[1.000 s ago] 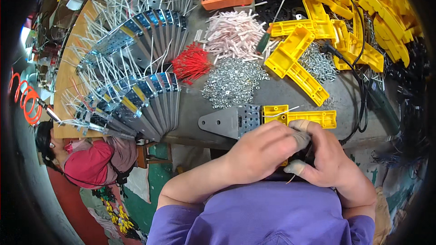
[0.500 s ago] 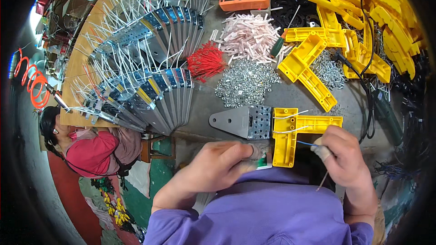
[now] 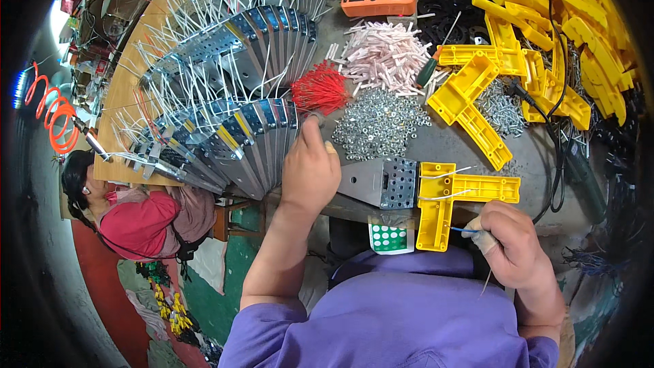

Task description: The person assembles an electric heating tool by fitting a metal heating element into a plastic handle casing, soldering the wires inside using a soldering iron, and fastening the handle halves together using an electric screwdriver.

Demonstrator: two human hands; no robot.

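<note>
My right hand [image 3: 507, 238], with covered fingertips, pinches a thin blue wire [image 3: 463, 230] beside a yellow T-shaped plastic shell [image 3: 434, 221]. A thin brownish length hangs below that hand. My left hand [image 3: 310, 170] reaches to the near edge of a pile of red thin pieces [image 3: 319, 88]. Its index finger stretches forward and the thumb stands apart; nothing shows between them, though the other fingers are hidden. White wires [image 3: 443, 197] cross the shell, which adjoins a grey perforated metal plate [image 3: 381, 184] at the table's front edge.
Fanned metal plates with white wires [image 3: 252, 123] fill the left. Behind lie metal nuts [image 3: 378, 126], pale sticks [image 3: 385, 54], an orange meter [image 3: 379, 0] and yellow shells [image 3: 470, 92]. A green-dotted sheet [image 3: 390, 238] hangs at the front edge. Another person [image 3: 146, 221] sits at left.
My left hand has moved from beside the metal plate, forward and left to the red pile, uncovering the green-dotted sheet. My right hand still grips the blue wire. The whole view shifted slightly.
</note>
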